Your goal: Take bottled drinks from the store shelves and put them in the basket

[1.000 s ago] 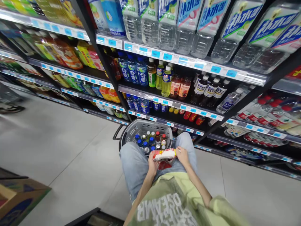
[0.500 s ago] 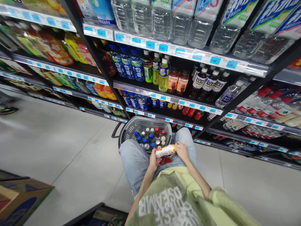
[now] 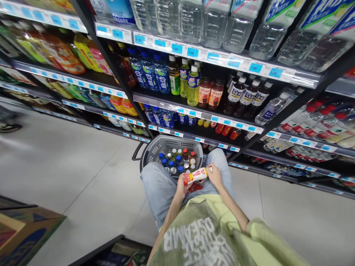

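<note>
A small bottle (image 3: 198, 175) with a white, red and yellow label lies sideways between my hands, above my lap. My left hand (image 3: 182, 187) is closed around its reddish end. At the other end, the fingers of my right hand (image 3: 214, 175) are closed on the pale cap. Just beyond my knees sits a grey shopping basket (image 3: 158, 145) holding several upright bottles with blue, white and red caps. Something red (image 3: 194, 187) shows below the held bottle, mostly hidden by it and my hands.
Drink shelves (image 3: 194, 107) with bottles and cans rise directly behind the basket. A cardboard box (image 3: 30, 232) stands at lower left on the tiled floor (image 3: 91, 177). A dark crate (image 3: 119, 251) is beside me. Another person's shoe (image 3: 11, 127) shows at far left.
The bottle has been turned about its length, so its red and yellow label print now faces up. Both hands keep hold of it in nearly the same place.
</note>
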Motion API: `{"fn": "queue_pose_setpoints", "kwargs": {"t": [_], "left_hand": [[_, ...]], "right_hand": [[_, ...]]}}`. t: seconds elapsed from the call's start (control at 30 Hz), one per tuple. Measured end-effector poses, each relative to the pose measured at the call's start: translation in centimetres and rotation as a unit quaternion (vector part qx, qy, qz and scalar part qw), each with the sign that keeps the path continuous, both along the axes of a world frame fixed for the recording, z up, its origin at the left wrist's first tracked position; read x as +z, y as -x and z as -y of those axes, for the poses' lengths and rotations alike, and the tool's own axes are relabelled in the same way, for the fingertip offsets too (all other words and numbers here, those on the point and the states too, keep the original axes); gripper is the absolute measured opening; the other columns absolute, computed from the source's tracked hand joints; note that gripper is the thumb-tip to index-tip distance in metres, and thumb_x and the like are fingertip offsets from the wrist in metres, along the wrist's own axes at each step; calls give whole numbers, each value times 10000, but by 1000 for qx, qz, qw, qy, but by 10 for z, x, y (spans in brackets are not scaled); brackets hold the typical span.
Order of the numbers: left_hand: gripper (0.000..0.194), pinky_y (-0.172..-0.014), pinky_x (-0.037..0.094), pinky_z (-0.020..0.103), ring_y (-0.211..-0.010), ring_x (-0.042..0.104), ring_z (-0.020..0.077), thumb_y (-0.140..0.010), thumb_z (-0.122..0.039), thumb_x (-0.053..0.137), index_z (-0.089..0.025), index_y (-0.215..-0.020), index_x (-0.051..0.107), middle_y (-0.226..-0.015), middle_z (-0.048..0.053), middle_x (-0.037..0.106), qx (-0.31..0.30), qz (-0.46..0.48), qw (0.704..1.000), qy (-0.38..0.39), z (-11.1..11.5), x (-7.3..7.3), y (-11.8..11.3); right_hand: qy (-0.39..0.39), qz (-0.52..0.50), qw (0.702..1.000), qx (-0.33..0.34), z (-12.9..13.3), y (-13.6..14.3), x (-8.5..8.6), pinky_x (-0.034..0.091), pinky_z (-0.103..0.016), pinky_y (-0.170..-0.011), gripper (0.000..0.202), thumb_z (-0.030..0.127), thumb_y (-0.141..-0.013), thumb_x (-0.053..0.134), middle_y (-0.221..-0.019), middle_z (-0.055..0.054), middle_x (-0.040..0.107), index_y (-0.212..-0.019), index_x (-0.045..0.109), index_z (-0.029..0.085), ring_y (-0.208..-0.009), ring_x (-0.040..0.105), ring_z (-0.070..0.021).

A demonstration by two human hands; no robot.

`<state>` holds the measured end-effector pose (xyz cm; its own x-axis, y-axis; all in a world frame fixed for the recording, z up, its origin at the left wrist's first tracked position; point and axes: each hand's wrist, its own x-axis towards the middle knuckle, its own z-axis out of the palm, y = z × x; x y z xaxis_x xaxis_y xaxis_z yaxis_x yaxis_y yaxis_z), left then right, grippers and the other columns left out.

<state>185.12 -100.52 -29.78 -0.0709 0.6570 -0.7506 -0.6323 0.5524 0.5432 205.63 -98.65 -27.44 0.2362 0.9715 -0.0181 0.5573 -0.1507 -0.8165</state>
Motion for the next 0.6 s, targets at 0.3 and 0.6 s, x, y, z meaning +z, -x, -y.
{"fn": "queue_pose_setpoints", "kwargs": {"t": [0.3,0.6], "left_hand": [[365,-683,577,288,-726,705,188,-722,-168,589,-203,-1085,611,-899,34,723,26,-12,1000,-6,0,3,0],[418,-699,581,281,-723,710,183,-766,-136,619,-206,-1178,633,-888,20,739,25,-10,1000,11,1,10,-1]], "right_hand": [[21,25,999,8,1,2,2,464,-291,-694,293,485,-927,469,-797,-60,759,-847,619,245,-726,691,-227],[48,38,998,20,0,3,9,459,-276,-688,237,429,-949,493,-799,-55,760,-860,621,250,-745,699,-227]]}}
